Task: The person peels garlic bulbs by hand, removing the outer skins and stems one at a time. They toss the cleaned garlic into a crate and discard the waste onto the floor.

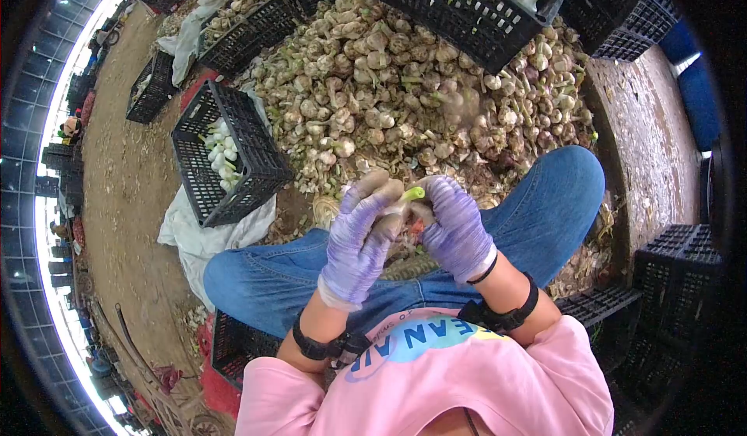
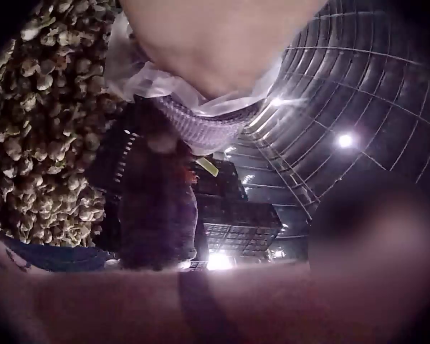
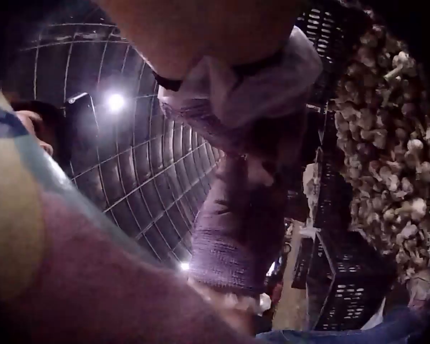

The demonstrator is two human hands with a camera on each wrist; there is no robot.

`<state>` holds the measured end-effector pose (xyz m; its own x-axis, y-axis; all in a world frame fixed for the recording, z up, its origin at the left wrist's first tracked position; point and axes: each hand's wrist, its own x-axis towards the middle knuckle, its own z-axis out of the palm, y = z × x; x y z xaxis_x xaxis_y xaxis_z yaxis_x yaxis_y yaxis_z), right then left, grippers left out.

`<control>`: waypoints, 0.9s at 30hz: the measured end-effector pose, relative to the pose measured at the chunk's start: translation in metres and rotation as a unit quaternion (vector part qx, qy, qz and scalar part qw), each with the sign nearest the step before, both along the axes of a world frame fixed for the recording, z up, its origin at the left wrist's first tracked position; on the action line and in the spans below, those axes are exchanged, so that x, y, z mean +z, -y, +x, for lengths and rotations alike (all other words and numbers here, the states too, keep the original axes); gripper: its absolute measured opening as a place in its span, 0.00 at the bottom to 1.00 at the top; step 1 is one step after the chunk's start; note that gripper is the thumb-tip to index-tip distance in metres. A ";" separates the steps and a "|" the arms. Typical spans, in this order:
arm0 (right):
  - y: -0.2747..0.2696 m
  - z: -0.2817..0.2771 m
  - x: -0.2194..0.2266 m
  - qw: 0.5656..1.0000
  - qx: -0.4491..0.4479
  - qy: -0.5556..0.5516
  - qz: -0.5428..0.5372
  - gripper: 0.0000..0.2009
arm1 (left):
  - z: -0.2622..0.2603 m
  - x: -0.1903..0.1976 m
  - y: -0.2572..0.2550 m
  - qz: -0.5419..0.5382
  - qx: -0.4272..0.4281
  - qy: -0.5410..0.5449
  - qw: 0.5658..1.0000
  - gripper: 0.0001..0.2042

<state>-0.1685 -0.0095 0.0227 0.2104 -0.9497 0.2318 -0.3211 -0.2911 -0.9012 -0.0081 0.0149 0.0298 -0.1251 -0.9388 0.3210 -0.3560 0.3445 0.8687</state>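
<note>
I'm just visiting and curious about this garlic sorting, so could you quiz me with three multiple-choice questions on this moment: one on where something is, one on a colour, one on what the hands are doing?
1. Where is the black crate that holds a few white peeled bulbs?
A. On the person's lap
B. On the ground left of the garlic heap
C. On top of the heap

2. What colour are the gloves?
A. Purple
B. Yellow
C. Black

3. What are the two hands doing?
A. Hanging idle at the sides
B. Lifting a crate
C. Together holding one garlic bulb with a green stem

Answers:
1 B, the head view shows the crate on a white sheet beside the heap.
2 A, the left hand and right hand both wear purple gloves.
3 C, both hands' fingers curl around the bulb above the knees.
</note>
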 end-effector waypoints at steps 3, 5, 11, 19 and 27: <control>0.005 -0.004 -0.007 0.999 0.000 0.026 0.034 0.10 | 0.006 -0.009 0.000 0.045 -0.039 -0.095 0.994 0.16; 0.009 -0.008 -0.006 0.996 0.016 0.059 0.070 0.10 | 0.003 -0.013 -0.003 0.191 -0.040 -0.370 0.909 0.20; 0.010 -0.016 -0.005 0.893 0.090 0.334 0.287 0.20 | 0.010 -0.005 0.002 0.274 -0.060 -0.421 0.862 0.28; 0.017 -0.017 -0.036 0.865 0.010 0.396 0.307 0.19 | 0.024 -0.006 0.002 0.193 0.060 -0.193 0.960 0.13; 0.005 -0.020 0.021 0.967 0.086 0.123 0.207 0.14 | 0.017 0.026 0.011 -0.004 -0.034 0.101 0.994 0.16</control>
